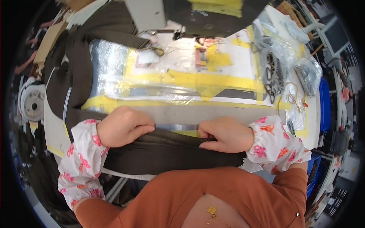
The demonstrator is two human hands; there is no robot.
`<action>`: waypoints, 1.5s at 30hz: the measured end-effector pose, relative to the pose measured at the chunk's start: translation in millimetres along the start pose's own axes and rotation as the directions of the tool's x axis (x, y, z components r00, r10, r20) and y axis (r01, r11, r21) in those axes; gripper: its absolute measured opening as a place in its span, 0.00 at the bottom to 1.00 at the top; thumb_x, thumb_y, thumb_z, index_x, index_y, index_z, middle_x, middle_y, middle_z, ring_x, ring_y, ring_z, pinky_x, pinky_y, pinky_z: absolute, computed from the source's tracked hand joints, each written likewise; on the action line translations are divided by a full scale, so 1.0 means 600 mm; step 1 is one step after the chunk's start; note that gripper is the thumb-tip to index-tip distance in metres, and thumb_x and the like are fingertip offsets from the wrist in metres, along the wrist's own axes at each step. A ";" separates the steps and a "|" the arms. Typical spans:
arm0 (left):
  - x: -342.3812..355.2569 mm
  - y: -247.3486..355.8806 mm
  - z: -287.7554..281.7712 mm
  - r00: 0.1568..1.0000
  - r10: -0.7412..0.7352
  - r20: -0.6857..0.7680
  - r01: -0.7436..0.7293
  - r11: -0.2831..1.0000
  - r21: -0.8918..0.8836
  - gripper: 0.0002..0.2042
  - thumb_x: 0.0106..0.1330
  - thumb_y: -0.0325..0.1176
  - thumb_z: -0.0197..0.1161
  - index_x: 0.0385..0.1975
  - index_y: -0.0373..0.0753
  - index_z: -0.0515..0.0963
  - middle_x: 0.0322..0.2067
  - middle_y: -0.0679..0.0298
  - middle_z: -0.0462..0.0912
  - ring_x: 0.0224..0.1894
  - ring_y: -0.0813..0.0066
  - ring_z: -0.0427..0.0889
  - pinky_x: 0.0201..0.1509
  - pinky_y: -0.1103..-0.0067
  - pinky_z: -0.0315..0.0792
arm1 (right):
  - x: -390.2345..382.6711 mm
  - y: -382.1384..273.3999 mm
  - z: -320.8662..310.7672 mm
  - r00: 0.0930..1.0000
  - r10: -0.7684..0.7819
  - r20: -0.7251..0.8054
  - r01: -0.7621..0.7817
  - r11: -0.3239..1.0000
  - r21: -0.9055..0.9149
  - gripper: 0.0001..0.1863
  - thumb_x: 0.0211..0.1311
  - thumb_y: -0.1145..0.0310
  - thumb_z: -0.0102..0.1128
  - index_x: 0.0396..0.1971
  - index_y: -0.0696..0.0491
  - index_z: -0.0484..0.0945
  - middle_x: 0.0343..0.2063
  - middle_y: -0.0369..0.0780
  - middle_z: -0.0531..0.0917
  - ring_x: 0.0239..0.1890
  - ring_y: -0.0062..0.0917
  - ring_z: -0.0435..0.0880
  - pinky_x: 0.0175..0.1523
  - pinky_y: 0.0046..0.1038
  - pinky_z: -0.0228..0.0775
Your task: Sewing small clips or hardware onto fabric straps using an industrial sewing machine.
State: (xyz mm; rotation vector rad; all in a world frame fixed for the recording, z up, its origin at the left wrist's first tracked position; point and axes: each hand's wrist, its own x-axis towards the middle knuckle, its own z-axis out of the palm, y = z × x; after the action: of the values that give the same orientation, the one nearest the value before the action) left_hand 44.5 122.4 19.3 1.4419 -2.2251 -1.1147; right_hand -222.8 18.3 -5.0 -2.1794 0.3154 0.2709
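A dark brown ribbed knit fabric point(171, 154) lies bunched along the table's front edge, close to my body. My left hand point(122, 127) is closed on its upper edge, fingers curled under. To the right, my right hand point(227, 133) pinches the same edge between thumb and bent fingers. The edge runs fairly taut between the hands and sags slightly below a grey flat strip point(235, 114). A shiny band of the table surface shows between my fists. More of the brown fabric point(80, 64) is heaped at the left and reaches toward the back.
A machine head point(213, 19) overhangs the back of the table. Yellow tape point(182, 78) and clear film cover the worktop. Small scissors point(157, 50) lie under the machine. Plastic bags point(308, 74) and dark-handled tools point(270, 78) sit at right, beside a blue bin point(324, 104). A white fan point(33, 105) stands left.
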 end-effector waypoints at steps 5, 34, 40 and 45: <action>0.011 0.017 -0.037 0.869 -0.157 -0.470 0.268 0.946 0.180 0.07 0.57 0.30 0.59 0.22 0.34 0.74 0.17 0.52 0.72 0.22 0.53 0.73 0.27 0.68 0.67 | -0.009 0.030 -0.023 0.950 -0.200 -0.241 0.180 0.979 -0.100 0.12 0.57 0.64 0.56 0.30 0.57 0.69 0.19 0.40 0.75 0.22 0.31 0.77 0.28 0.31 0.67; 0.198 -0.009 0.020 0.967 0.042 -0.250 -0.085 0.983 -0.166 0.11 0.52 0.36 0.66 0.20 0.35 0.77 0.14 0.59 0.76 0.15 0.72 0.75 0.21 0.79 0.66 | -0.070 0.243 -0.209 0.671 -0.100 -0.735 -0.651 0.395 -0.648 0.12 0.44 0.74 0.54 0.33 0.55 0.74 0.32 0.40 0.78 0.37 0.31 0.75 0.45 0.31 0.62; 0.199 -0.026 0.021 0.947 -0.076 -0.311 -0.009 0.965 -0.263 0.10 0.54 0.34 0.65 0.20 0.33 0.77 0.12 0.62 0.73 0.13 0.81 0.68 0.19 0.82 0.63 | -0.104 0.168 -0.179 0.489 -0.191 -0.851 -0.754 0.399 -0.522 0.03 0.47 0.72 0.55 0.25 0.52 0.75 0.24 0.39 0.79 0.33 0.30 0.76 0.40 0.33 0.62; 0.206 -0.040 0.014 0.833 -0.051 -0.551 -0.094 0.968 -0.232 0.07 0.57 0.30 0.58 0.24 0.32 0.75 0.12 0.60 0.73 0.13 0.80 0.67 0.19 0.82 0.63 | -0.082 0.096 -0.166 0.523 -0.091 -0.847 -0.436 0.826 -0.358 0.06 0.53 0.72 0.55 0.28 0.59 0.74 0.19 0.44 0.78 0.23 0.34 0.77 0.30 0.33 0.66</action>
State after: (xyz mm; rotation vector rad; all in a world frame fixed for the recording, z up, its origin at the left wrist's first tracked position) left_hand -3.1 14.4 -26.0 1.4008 -1.6257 -0.7941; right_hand -280.2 -89.2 24.3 -2.7047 1.1519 -0.7525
